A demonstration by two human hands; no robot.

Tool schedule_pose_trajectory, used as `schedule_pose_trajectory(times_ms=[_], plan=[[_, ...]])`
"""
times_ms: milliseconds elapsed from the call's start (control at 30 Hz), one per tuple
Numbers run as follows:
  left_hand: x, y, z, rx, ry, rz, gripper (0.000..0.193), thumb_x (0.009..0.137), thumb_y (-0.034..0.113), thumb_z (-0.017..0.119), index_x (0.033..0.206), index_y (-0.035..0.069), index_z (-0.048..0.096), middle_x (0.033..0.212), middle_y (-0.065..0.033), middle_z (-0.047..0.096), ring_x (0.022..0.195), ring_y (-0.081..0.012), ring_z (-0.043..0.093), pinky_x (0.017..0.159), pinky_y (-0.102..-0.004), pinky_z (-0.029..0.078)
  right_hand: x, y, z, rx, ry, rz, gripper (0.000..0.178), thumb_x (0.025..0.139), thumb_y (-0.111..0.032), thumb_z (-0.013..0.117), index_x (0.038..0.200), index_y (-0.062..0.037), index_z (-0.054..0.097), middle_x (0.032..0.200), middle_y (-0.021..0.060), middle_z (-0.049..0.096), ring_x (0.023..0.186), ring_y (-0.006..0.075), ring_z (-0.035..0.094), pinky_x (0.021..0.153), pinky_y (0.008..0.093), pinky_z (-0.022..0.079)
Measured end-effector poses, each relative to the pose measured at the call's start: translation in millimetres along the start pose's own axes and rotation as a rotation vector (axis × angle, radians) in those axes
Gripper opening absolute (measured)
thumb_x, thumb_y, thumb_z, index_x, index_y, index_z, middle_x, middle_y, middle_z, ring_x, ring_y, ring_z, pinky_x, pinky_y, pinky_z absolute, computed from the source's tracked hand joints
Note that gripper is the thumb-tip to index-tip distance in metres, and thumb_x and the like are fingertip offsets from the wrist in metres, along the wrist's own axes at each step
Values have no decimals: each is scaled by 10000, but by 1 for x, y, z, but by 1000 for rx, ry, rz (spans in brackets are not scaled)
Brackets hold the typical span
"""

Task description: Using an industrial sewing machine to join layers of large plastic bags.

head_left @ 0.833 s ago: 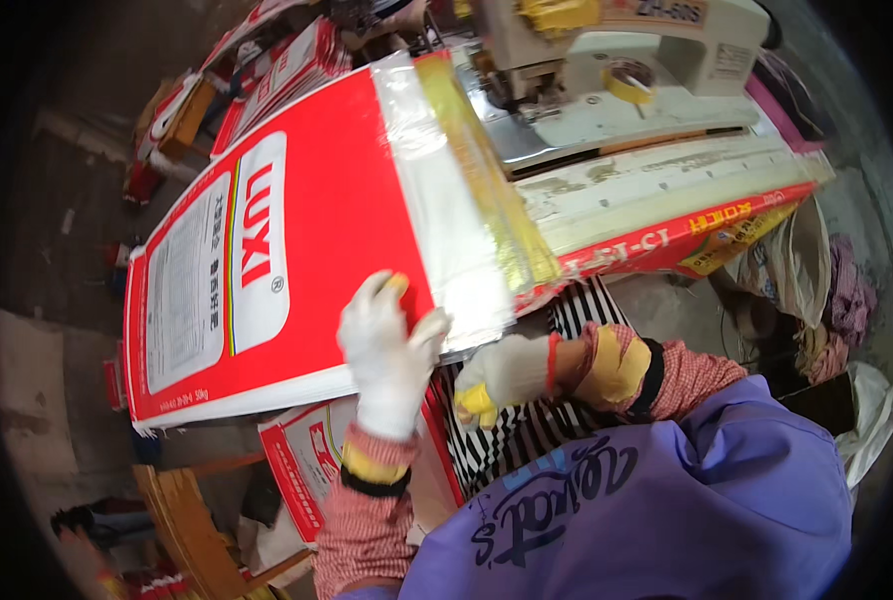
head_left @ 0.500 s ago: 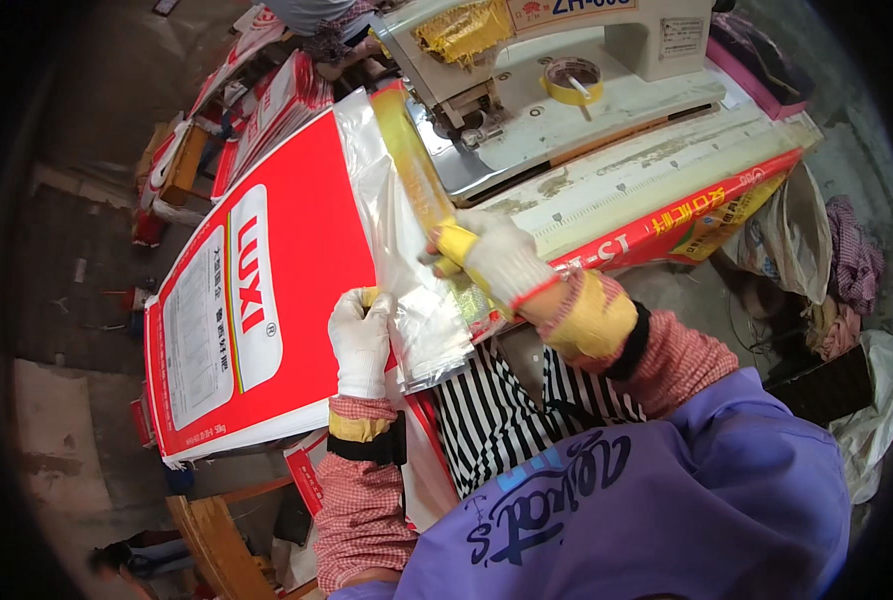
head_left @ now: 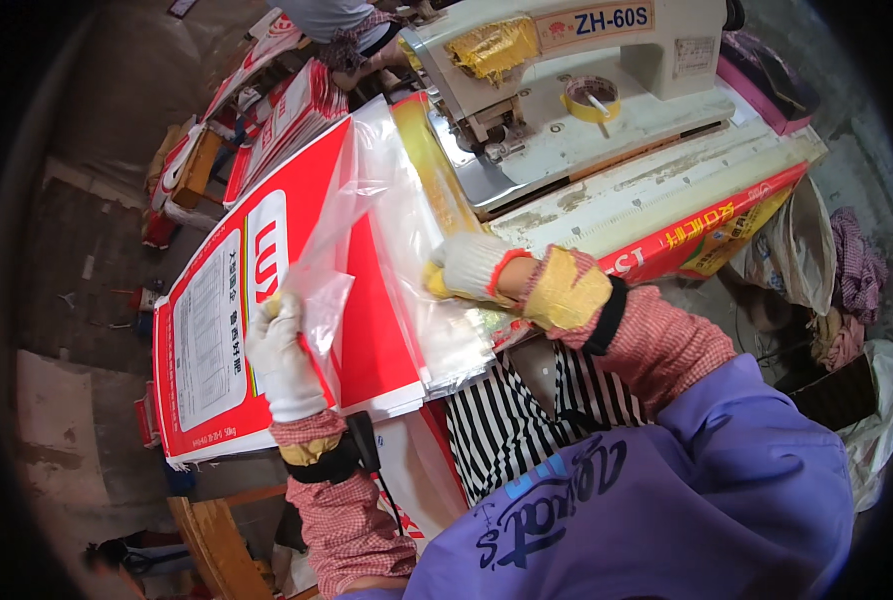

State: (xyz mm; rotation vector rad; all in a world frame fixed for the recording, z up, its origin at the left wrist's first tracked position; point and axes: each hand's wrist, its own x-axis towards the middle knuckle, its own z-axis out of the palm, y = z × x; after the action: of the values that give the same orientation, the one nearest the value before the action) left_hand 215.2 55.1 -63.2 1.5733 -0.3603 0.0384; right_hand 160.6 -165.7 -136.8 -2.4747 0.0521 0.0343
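Observation:
My left hand, in a white glove with yellow fingertips, pinches the edge of a clear plastic liner. The film is drawn leftward across the top of a red-and-white printed sack, lying on a stack. More clear liners stick out along the stack's right side. Over them rests my right hand, gloved the same way, its fingers curled; what is under the fingertips is hidden. A pale industrial sewing machine stands just beyond the right hand.
A yellow tape roll lies on the machine bed. A pink box sits at the far right. Folded sacks are piled at far left, near another person. A wooden stool stands at lower left.
My left hand has moved left and pulled the plastic film over the red sack. My right hand has come off the yellow strip beside the machine and sits slightly lower on the liners.

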Motion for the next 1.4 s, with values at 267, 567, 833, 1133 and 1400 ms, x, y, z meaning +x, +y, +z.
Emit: schedule_pose_trajectory(times_ms=[267,567,833,1133,1400], plan=[[-13,-8,39,1002,-378,692,27,662,26,575,685,29,562,724,-109,577,677,-286,570,638,-379,456,15,-20,-7,1651,-68,524,402,787,-387,612,1005,-51,573,858,158,620,860,316,606,795,440,472],[4,-39,32,739,-536,113,260,740,186,661,817,-52,591,789,-154,601,732,-270,596,700,-324,476,62,-12,5,99,39,181,370,786,-375,581,812,-11,641,820,195,628,710,293,626,622,368,471],[40,-26,12,539,-313,39,192,800,163,634,767,-6,551,685,-24,567,633,-82,534,581,-234,444,51,-22,7,-5,76,81,160,738,-163,600,882,-110,648,739,139,634,708,307,625,644,373,485],[30,29,-16,326,-158,91,95,823,83,589,797,25,519,716,0,535,650,-55,475,611,-198,399,-7,-102,37,-162,-431,-634,238,649,-124,592,819,42,607,800,197,613,766,315,602,687,411,474],[-44,32,-26,860,-566,427,116,689,-27,625,776,18,562,791,-83,592,665,-197,571,609,-269,458,73,-74,30,-51,54,-754,177,678,-204,590,677,-34,640,682,210,588,588,352,556,556,396,471]])
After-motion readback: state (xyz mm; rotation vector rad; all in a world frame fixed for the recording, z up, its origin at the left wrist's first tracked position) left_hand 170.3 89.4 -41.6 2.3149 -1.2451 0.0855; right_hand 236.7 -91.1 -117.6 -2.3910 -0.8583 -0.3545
